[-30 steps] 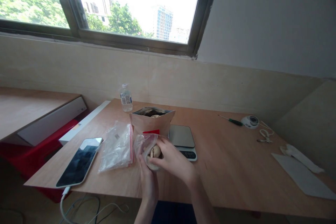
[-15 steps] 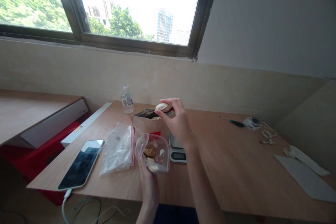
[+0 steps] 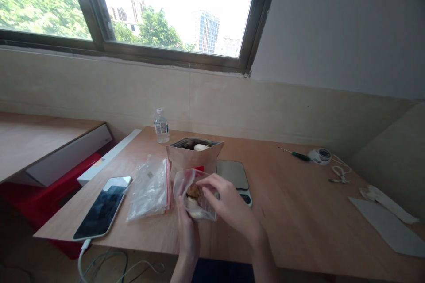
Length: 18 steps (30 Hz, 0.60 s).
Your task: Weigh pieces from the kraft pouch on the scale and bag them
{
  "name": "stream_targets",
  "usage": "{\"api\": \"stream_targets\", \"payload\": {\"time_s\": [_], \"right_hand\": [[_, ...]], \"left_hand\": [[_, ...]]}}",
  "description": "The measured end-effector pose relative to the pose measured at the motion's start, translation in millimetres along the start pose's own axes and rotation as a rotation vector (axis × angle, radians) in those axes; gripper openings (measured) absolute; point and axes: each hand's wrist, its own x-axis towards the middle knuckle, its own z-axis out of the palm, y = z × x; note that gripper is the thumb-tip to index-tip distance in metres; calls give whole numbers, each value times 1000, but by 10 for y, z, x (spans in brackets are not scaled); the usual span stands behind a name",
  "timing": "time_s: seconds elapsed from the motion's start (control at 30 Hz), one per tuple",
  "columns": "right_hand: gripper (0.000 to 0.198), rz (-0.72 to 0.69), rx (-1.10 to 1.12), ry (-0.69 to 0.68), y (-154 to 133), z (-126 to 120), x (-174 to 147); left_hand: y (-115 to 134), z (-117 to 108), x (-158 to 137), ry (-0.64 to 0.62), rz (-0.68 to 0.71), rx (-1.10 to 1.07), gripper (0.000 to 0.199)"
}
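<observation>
My left hand [image 3: 188, 230] is closed around the lower side of a small clear zip bag [image 3: 180, 183] and tilts its mouth upward. Inside lie a brown piece [image 3: 193, 192] and a rounded pale piece [image 3: 195, 208]; they look like dried mushroom, though the kind is unsure. My right hand [image 3: 226, 201] is at the bag's mouth, fingers bent and drawn together beside the brown piece; anything in them is hidden. Just behind stands an open brown pouch [image 3: 189, 159] with a pale piece [image 3: 201, 147] at its mouth. A digital scale [image 3: 234, 173] lies to the right, partly covered by my hand.
Left of the pouch lie flat clear zip bags [image 3: 149, 192] and a phone [image 3: 102, 208] on a cable. A water bottle [image 3: 161, 127] stands behind. On the right are a green screwdriver [image 3: 300, 156], a white dome camera [image 3: 320, 156] and a white sheet [image 3: 387, 225].
My right hand has moved down from above the pouch, where it held a pale piece, to the clear bag's mouth. That piece no longer shows in my fingers. The left hand stays nearly still.
</observation>
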Motion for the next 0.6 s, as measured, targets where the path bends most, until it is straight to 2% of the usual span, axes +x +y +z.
{"api": "stream_targets", "payload": {"time_s": [0.13, 0.23, 0.37, 0.43, 0.5, 0.6], "right_hand": [[33, 0, -68, -24, 90, 173, 39], [28, -7, -65, -4, 130, 229, 67], [14, 19, -24, -1, 100, 119, 0], [8, 30, 30, 6, 25, -1, -20], [7, 2, 86, 94, -79, -123, 43], [14, -115, 83, 367, -213, -222, 333]], "left_hand": [[-27, 0, -49, -33, 17, 53, 49], [-30, -12, -54, 0, 49, 115, 49], [19, -31, -10, 138, 9, 117, 51], [70, -15, 6, 162, -4, 66, 53], [121, 15, 9, 143, -14, 4, 55], [158, 51, -5, 114, -54, -36, 57]]}}
